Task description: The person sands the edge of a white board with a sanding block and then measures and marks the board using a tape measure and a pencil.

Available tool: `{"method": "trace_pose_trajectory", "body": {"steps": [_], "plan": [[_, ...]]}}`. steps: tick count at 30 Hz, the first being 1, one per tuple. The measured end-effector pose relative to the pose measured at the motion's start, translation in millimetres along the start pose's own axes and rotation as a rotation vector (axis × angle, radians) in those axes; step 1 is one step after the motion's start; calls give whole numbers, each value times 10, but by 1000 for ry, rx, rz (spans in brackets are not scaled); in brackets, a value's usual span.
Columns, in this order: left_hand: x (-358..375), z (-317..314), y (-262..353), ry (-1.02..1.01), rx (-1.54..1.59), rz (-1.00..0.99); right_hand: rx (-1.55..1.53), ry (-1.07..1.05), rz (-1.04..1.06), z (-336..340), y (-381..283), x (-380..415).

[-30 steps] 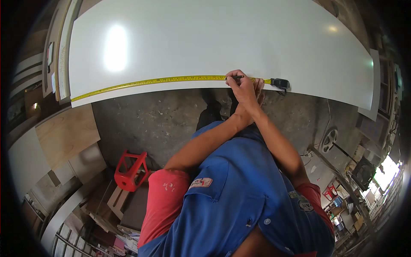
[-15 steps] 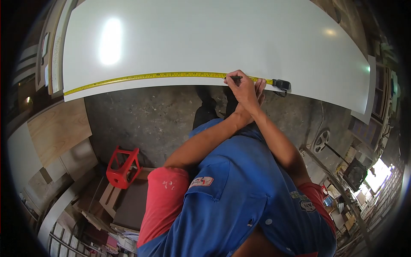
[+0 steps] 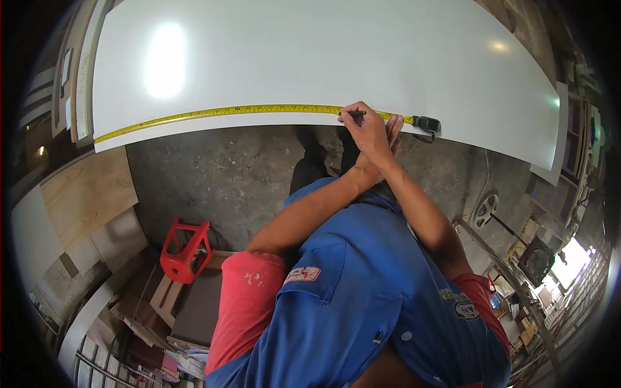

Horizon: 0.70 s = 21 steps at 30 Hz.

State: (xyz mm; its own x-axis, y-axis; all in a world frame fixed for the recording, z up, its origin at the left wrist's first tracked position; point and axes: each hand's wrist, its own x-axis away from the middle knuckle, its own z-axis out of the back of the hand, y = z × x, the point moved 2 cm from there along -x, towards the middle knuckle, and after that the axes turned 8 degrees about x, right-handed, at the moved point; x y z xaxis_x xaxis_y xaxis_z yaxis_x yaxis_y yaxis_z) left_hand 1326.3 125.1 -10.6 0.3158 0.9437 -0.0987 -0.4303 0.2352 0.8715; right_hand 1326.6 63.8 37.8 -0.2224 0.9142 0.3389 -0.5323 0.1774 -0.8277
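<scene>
A yellow tape measure blade [image 3: 259, 109] lies stretched along the near edge of a large white board [image 3: 310, 58]. Its black case [image 3: 426, 125] rests at the blade's right end. My forearms cross. My right hand [image 3: 369, 132] is closed on a dark pen [image 3: 355, 113], whose tip is at the blade. Just right of it and partly hidden behind it, my left hand [image 3: 393, 131] has its fingers on the blade beside the case, holding it at the board's edge. Its thumb does not show.
On the floor at the left stands a red plastic stool [image 3: 186, 252]. Wood panels [image 3: 90, 200] lean left of the concrete floor [image 3: 207, 174]. A wheel-shaped object [image 3: 485, 210] and a black fan-like object [image 3: 537, 260] are at the right.
The view has shifted slightly. Both hands stay at almost the same spot on the tape, the pen still in my right hand.
</scene>
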Motion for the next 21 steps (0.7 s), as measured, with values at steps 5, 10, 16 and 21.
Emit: {"method": "trace_pose_trajectory", "body": {"steps": [5, 10, 16, 21], "plan": [[14, -12, -14, -50, 150, 1, -8, 16, 9, 3, -27, 9], [21, 50, 40, 7, -107, -97, 11, 12, 17, 10, -34, 16], [-4, 42, 43, 15, -23, -48, 2, 61, 45, -14, 9, 13], [-17, 15, 17, 51, -23, -28, 25, 22, 4, 2, -24, 14]]}}
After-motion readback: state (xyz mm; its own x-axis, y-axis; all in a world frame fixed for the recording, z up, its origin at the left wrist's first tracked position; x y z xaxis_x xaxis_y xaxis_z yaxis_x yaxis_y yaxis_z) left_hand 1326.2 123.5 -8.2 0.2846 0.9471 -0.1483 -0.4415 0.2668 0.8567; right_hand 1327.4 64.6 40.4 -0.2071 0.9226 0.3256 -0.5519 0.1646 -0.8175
